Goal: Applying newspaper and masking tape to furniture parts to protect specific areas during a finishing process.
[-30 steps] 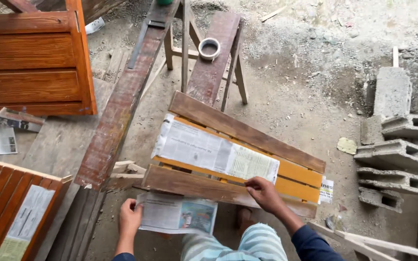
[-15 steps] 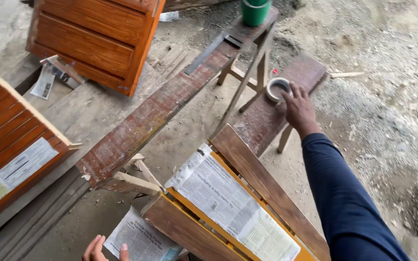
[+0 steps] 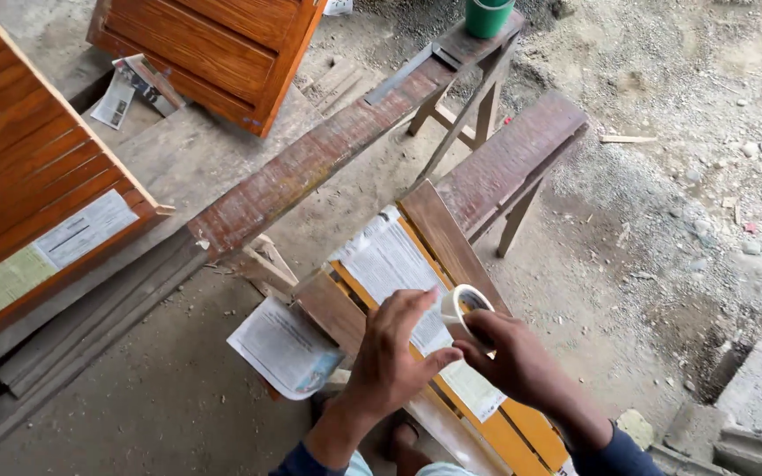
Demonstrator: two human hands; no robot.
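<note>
The right hand (image 3: 522, 366) is clenched around a roll of white tape (image 3: 466, 310), fingers wrapped over its lower rim, holding it above the near end of the wooden frame (image 3: 438, 234). The left hand (image 3: 394, 357) is spread, fingers extended, its fingertips (image 3: 429, 297) at the roll's edge (probably touching the tape, though the contact is hard to see). Newspaper (image 3: 390, 260) lies across the frame's middle, and another sheet (image 3: 286, 345) hangs off its left edge.
</note>
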